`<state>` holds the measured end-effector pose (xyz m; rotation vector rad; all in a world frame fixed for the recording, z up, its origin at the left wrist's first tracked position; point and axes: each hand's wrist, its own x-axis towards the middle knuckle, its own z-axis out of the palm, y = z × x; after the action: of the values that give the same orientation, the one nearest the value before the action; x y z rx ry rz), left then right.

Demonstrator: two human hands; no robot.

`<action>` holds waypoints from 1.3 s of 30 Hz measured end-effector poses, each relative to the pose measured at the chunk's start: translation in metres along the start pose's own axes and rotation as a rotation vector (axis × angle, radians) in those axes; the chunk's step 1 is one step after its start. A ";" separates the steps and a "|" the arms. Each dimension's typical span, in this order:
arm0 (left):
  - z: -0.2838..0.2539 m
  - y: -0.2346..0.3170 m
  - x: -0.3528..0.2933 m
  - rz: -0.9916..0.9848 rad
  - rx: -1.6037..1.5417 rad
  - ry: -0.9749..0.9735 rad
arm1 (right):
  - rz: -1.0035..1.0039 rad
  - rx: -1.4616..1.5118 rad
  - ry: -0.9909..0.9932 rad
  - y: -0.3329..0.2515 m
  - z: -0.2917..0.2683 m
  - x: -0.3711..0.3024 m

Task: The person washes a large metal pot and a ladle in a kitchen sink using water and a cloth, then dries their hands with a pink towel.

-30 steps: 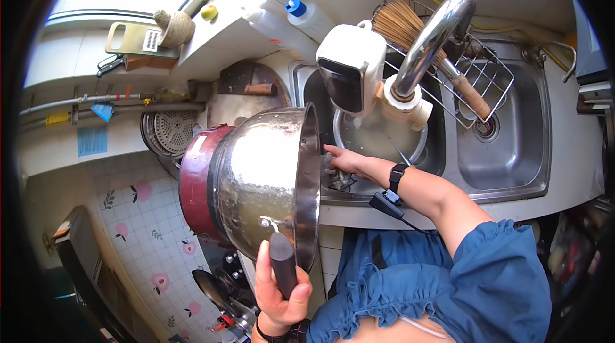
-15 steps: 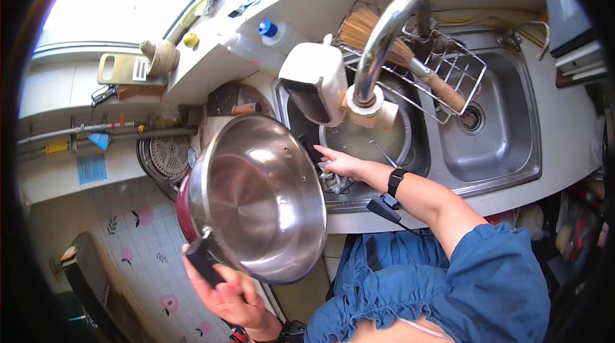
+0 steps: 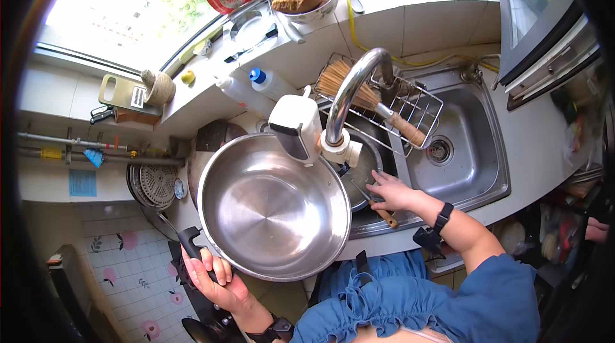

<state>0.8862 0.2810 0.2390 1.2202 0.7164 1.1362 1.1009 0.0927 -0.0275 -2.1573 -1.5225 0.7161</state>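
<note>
Presently I grip the black handle [image 3: 189,236] of the steel pot [image 3: 266,221], left fingers [image 3: 221,270] closed; right fingers [image 3: 384,188], spread and empty, are beside the wooden-handled utensil [image 3: 387,217] at the sink's [image 3: 466,141] near edge.

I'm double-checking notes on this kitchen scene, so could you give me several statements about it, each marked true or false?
1. The left hand holds the pan by its black handle. True.
2. The right hand grips the faucet. False: it is off the faucet, over the left basin.
3. A brush lies across the wire rack. True.
4. The pan is full of water. False: it looks empty.
5. The blue-capped bottle is right of the faucet in the picture. False: it is left of it.
6. The right basin's drain is visible. True.
</note>
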 end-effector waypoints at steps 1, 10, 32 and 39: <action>0.009 -0.006 0.001 -0.038 -0.070 0.059 | 0.019 0.255 0.015 0.007 -0.013 0.000; 0.007 -0.030 0.010 -0.278 -0.513 0.031 | 0.313 2.209 0.669 0.112 -0.091 0.020; 0.020 -0.045 0.006 -0.279 -0.463 -0.093 | 0.481 2.136 0.062 0.010 -0.040 0.006; 0.021 -0.040 -0.001 -0.250 -0.444 -0.051 | 0.426 2.503 -0.094 -0.042 -0.047 0.094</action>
<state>0.9161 0.2751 0.2053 0.7588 0.5240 0.9851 1.1246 0.1935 0.0178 -0.2590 0.4335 1.4298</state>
